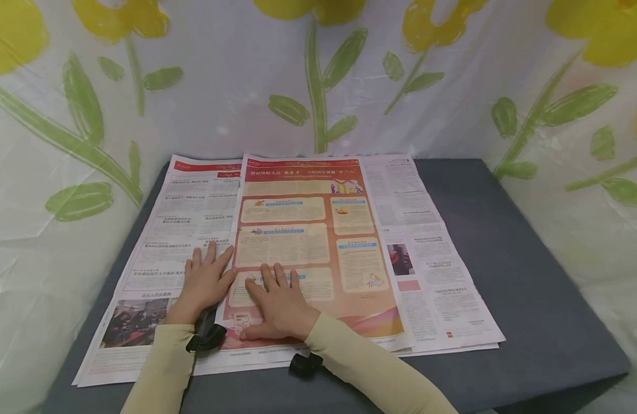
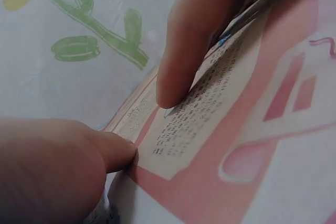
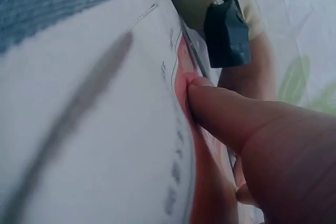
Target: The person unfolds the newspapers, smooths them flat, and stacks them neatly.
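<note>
A narrow folded newspaper sheet (image 1: 282, 253) with an orange printed page lies on top of a wider spread newspaper (image 1: 437, 270). My left hand (image 1: 204, 284) rests at the folded sheet's left edge, fingers spread over the paper beneath. In the left wrist view, its thumb (image 2: 118, 153) and one finger (image 2: 181, 72) touch the orange page's edge. My right hand (image 1: 282, 307) lies with spread fingers on the lower left of the orange page. The right wrist view shows its thumb (image 3: 220, 103) on the page near the bottom margin. Neither hand grips anything.
A dark grey cloth-covered table (image 1: 525, 299) carries the papers and shows along the right side and front. White sheeting (image 1: 210, 75) with yellow flowers and green leaves hangs behind and at both sides. A black wrist camera (image 1: 207, 339) sits on the left wrist, another (image 1: 304, 365) on the right.
</note>
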Motion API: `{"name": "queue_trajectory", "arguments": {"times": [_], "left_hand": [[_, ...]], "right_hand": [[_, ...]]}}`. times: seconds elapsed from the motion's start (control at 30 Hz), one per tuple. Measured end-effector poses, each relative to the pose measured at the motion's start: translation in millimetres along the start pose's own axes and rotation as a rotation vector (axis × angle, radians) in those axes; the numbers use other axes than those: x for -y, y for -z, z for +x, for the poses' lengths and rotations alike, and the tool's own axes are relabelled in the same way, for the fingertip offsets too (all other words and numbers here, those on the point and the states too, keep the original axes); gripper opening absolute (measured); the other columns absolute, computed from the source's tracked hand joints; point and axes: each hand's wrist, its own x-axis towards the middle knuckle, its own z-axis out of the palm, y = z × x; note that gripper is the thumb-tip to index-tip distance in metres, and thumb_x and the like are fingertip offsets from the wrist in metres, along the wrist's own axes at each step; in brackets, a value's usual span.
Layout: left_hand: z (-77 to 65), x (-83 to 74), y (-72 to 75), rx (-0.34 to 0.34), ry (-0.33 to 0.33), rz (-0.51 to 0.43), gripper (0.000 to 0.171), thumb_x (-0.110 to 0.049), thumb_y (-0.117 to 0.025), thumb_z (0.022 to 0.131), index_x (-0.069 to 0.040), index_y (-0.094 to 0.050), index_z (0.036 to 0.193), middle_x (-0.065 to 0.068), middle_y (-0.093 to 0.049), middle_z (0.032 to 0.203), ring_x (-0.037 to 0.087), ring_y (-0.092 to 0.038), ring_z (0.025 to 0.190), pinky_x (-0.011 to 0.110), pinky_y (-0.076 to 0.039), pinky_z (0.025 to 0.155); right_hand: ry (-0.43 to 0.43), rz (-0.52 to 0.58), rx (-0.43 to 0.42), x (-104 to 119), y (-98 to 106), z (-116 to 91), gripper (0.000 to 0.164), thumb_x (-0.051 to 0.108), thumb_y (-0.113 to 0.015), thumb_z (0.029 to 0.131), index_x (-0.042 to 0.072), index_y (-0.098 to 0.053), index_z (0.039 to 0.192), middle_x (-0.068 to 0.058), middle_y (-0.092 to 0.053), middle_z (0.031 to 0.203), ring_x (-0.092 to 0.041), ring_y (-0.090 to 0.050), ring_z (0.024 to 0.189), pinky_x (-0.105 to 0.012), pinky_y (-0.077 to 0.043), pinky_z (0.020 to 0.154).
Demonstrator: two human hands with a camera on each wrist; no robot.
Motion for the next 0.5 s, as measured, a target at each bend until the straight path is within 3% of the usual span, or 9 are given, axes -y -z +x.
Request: {"name": "queue_trajectory", "arguments": {"times": [0.23,0.5], "left_hand": [[2.5,3.1,3.1,0.003,-0.002,-0.063,0.063,-0.033,-0.046,0.106,0.0,-0.032,0.158,0.037,-0.01,0.165,0.065,0.004,0.15,0.078,0.0,0.117],[2.3,4.5,4.4,-0.005,0.047,-0.164,0.062,-0.038,-0.024,0.111,0.002,-0.029,0.158,0.033,-0.01,0.166,0.061,0.007,0.152,0.074,0.005,0.119]], "right_hand": [[-0.015,0.057,-0.017,-2.2,1.0,2.2,0.097,0.069,-0.069,0.084,0.027,-0.03,0.162,-0.01,-0.019,0.172,-0.036,-0.014,0.16,-0.063,-0.018,0.125],[-0.012,0.166,-0.102,-6.1,0.3,3.0,0.081,0.044,-0.07,0.092,0.021,-0.034,0.161,-0.007,-0.035,0.167,-0.035,-0.027,0.157,-0.064,-0.023,0.123]]}}
